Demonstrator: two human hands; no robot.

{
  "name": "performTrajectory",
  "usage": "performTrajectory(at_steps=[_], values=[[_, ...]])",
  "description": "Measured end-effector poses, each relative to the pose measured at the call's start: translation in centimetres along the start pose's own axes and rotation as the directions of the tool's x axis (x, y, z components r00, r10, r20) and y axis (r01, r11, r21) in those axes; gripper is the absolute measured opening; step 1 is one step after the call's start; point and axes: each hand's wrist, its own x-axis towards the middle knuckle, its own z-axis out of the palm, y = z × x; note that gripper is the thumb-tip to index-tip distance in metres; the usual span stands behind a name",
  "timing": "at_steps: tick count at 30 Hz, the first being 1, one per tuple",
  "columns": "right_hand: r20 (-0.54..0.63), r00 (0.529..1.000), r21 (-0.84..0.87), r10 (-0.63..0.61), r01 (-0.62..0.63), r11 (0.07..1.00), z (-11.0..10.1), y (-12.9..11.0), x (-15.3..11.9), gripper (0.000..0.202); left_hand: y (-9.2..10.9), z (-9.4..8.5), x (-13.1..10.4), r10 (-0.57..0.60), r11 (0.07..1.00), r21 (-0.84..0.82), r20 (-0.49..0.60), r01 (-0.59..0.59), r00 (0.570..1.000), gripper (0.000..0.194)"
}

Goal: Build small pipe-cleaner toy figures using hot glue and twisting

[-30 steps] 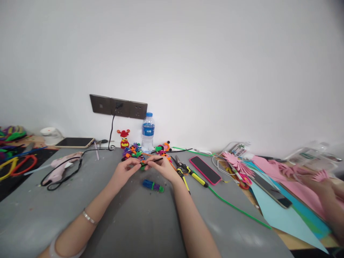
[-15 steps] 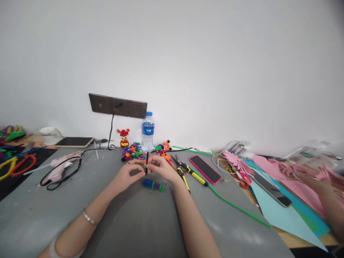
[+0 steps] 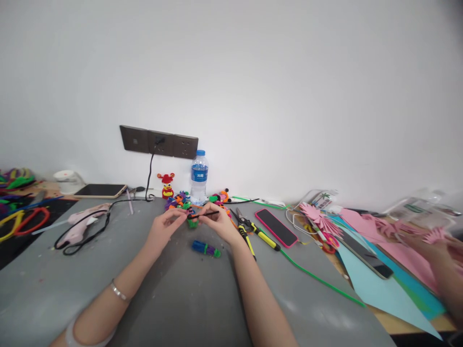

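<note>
A short black pipe cleaner (image 3: 207, 215) lies nearly level between my two hands. My left hand (image 3: 164, 230) pinches its left end with closed fingertips. Closed around its middle are the thumb and fingers of my right hand (image 3: 219, 225), with the tip sticking out past them. Just under the fingertips shows a green fuzzy piece (image 3: 193, 223); whether it is held or lies behind I cannot tell. A blue, purple and green pipe-cleaner bundle (image 3: 206, 248) lies on the grey mat below my hands. Colourful pipe-cleaner figures (image 3: 177, 201) sit behind them, partly hidden.
Yellow-and-black pliers (image 3: 249, 229) and a pink-edged phone (image 3: 277, 227) lie to the right, near a long green pipe cleaner (image 3: 321, 280). A water bottle (image 3: 199, 178) stands by the wall. Leftward lies a pink glue gun (image 3: 77, 227). Another person's hand (image 3: 425, 248) is at far right.
The black pipe cleaner has turned from upright to nearly level. My left hand has shifted slightly left, and my right hand has tilted with the piece.
</note>
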Motion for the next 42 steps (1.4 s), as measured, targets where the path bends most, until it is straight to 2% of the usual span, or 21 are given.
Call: performTrajectory(at_steps=[9,14,18,22,25,29,33,37,42], values=[[0.009,1.000,-0.024,-0.003,0.003,1.000,0.2,0.2,0.1,0.019,0.3,0.4,-0.2,0.001,0.998,-0.066,0.020,0.000,1.000,0.025],[0.016,1.000,0.034,0.004,-0.005,0.999,0.0,0.7,0.3,0.023,-0.1,0.1,-0.1,0.019,0.999,0.047,0.142,-0.026,0.990,0.025],[0.062,0.998,-0.045,0.033,-0.030,0.999,0.0,0.7,0.2,0.026,-0.1,0.0,-0.3,0.043,0.976,0.196,0.256,-0.096,0.966,0.020],[0.132,0.986,-0.084,0.102,-0.091,0.992,0.0,0.9,0.2,0.029,-0.1,0.3,-0.5,0.060,0.941,0.303,0.299,-0.154,0.953,0.019],[0.073,0.995,-0.095,0.068,-0.061,0.994,-0.1,1.2,0.3,0.028,-0.5,0.3,-0.4,0.048,0.958,0.261,0.265,-0.120,0.963,0.022],[-0.057,0.998,-0.032,-0.004,0.002,0.999,-0.4,1.1,0.4,0.025,-0.8,-0.1,-0.1,0.016,0.994,0.103,0.099,-0.026,0.995,0.028],[-0.079,0.997,-0.030,-0.004,0.001,1.000,-0.5,0.9,0.4,0.022,-0.4,0.1,-0.1,-0.053,0.999,-0.008,-0.018,0.053,0.998,0.031],[-0.040,0.999,-0.075,0.000,-0.003,0.997,-0.3,0.7,0.2,0.021,0.2,0.4,-0.3,-0.082,0.994,-0.074,-0.003,0.081,0.997,0.033],[0.001,1.000,-0.085,0.025,-0.025,0.996,-0.1,0.7,0.2,0.020,0.7,0.5,-0.4,-0.115,0.990,-0.076,0.037,0.118,0.993,0.034]])
